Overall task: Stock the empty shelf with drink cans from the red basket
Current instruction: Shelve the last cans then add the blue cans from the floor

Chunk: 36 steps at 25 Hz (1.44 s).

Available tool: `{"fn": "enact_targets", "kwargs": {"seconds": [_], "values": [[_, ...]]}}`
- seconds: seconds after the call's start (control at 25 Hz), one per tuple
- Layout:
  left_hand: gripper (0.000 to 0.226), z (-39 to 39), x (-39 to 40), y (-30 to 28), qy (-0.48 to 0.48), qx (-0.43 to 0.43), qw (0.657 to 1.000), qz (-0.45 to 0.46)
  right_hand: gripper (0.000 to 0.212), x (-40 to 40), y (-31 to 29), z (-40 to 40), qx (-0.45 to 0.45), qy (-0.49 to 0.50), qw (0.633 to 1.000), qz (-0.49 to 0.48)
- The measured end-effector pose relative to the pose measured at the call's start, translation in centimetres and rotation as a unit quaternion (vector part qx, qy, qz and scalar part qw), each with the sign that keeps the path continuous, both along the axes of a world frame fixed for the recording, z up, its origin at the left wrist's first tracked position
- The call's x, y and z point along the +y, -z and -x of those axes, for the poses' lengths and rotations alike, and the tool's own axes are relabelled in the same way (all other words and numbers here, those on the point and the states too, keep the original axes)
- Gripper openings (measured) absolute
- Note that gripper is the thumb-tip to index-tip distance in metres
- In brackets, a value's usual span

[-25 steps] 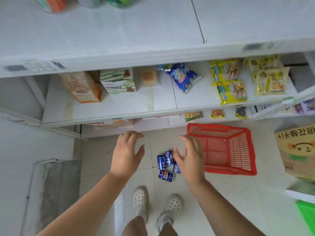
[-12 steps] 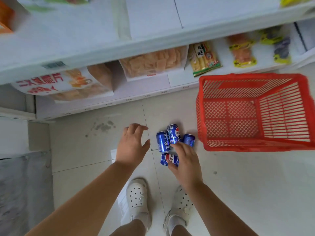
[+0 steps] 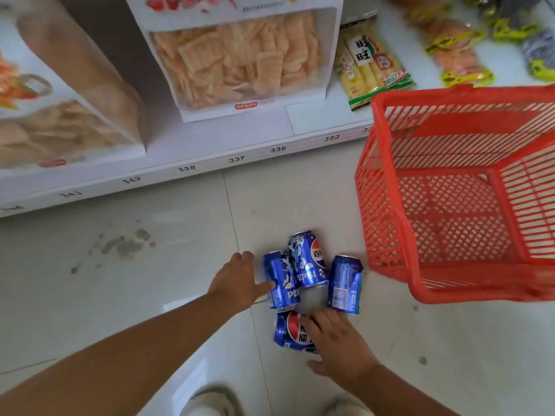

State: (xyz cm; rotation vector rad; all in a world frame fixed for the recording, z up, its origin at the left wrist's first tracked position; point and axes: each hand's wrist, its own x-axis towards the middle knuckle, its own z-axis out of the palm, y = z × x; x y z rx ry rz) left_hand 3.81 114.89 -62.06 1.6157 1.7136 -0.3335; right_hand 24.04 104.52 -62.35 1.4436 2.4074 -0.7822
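On the pale tiled floor [image 3: 150, 295] the right hand [image 3: 339, 340] grips a lying blue Pepsi drink can [image 3: 289, 333], the left hand [image 3: 237, 280] touches another of three blue cans [image 3: 280, 280] beside the empty red plastic lattice basket [image 3: 387, 175], below a white bottom shelf [image 3: 210, 163] of snack bags.

The right hand [image 3: 338, 340] covers the right part of the nearest can [image 3: 289, 331]. The red basket [image 3: 387, 205] runs off the right edge. The snack bags [image 3: 456, 52] at far right are blurred, and the shoes [image 3: 207, 405] are cut off below.
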Motion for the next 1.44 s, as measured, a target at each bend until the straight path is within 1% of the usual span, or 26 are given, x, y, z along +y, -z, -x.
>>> {"fn": "enact_targets", "kwargs": {"seconds": [0.04, 0.12, 0.24, 0.32, 0.44, 0.48, 0.56, 0.6, 0.68, 0.8, 0.88, 1.0, 1.08, 1.16, 1.2, 1.32, 1.44], "values": [[0.073, -0.3, 0.1, 1.2, -0.036, -0.022, 0.998, 0.037, 0.079, -0.2, 1.2, 0.1, 0.000, -0.016, 1.000, -0.010], [0.069, -1.2, 0.1, 3.5, -0.111, -0.089, 0.986, 0.088, 0.078, -0.2, 2.8, 0.0, -0.001, -0.016, 1.000, -0.010], [0.065, -2.9, -0.1, 5.7, -0.211, -0.162, 0.957, 0.112, 0.077, 0.4, 4.1, 0.1, 0.005, -0.024, 0.999, -0.033], [0.062, -3.6, 0.0, 6.2, -0.260, -0.183, 0.942, 0.104, 0.077, 0.8, 4.1, -0.1, 0.000, -0.024, 0.999, -0.040], [0.043, -3.4, 0.5, 6.1, -0.290, -0.195, 0.933, 0.091, 0.083, 1.5, 3.4, -0.3, -0.013, 0.001, 1.000, -0.019], [0.041, -3.1, 0.7, 6.0, -0.299, -0.192, 0.931, 0.087, 0.084, 1.6, 3.3, -0.6, -0.018, 0.001, 1.000, -0.004], [0.044, -2.4, 1.1, 5.9, -0.316, -0.188, 0.926, 0.082, 0.082, 1.7, 3.7, -1.1, -0.015, -0.004, 0.999, 0.036], [0.046, -2.0, 1.3, 5.9, -0.322, -0.189, 0.924, 0.081, 0.081, 1.7, 3.9, -1.2, -0.010, -0.001, 0.999, 0.050], [0.048, -1.2, 2.0, 5.9, -0.336, -0.192, 0.919, 0.080, 0.081, 1.9, 4.3, -1.3, 0.005, 0.011, 0.999, 0.042], [0.039, -0.2, 3.2, 6.0, -0.354, -0.200, 0.911, 0.062, 0.080, 2.0, 4.3, -1.2, 0.038, 0.043, 0.998, 0.031], [0.039, 0.6, 3.8, 6.1, -0.368, -0.208, 0.905, 0.040, 0.078, 2.1, 4.3, -1.1, 0.064, 0.061, 0.996, 0.016], [0.045, 2.1, 4.6, 6.0, -0.382, -0.217, 0.898, 0.002, 0.075, 2.7, 3.7, -0.1, 0.114, 0.130, 0.985, 0.024], [0.055, 3.5, 5.0, 5.7, -0.372, -0.217, 0.901, -0.040, 0.076, 3.3, 3.3, 0.9, 0.154, 0.206, 0.966, 0.037], [0.062, 5.0, 5.2, 5.2, -0.354, -0.224, 0.903, -0.097, 0.076, 4.2, 3.0, 2.3, 0.203, 0.278, 0.936, 0.068], [0.065, 5.9, 5.1, 4.9, -0.343, -0.233, 0.902, -0.122, 0.072, 4.7, 2.9, 3.0, 0.226, 0.298, 0.923, 0.083], [0.073, 8.1, 4.3, 4.3, -0.298, -0.257, 0.904, -0.166, 0.061, 6.3, 2.9, 5.0, 0.263, 0.331, 0.901, 0.096], [0.074, 9.7, 2.9, 4.4, -0.274, -0.271, 0.902, -0.193, 0.062, 8.0, 3.4, 6.9, 0.297, 0.371, 0.873, 0.112]]}}
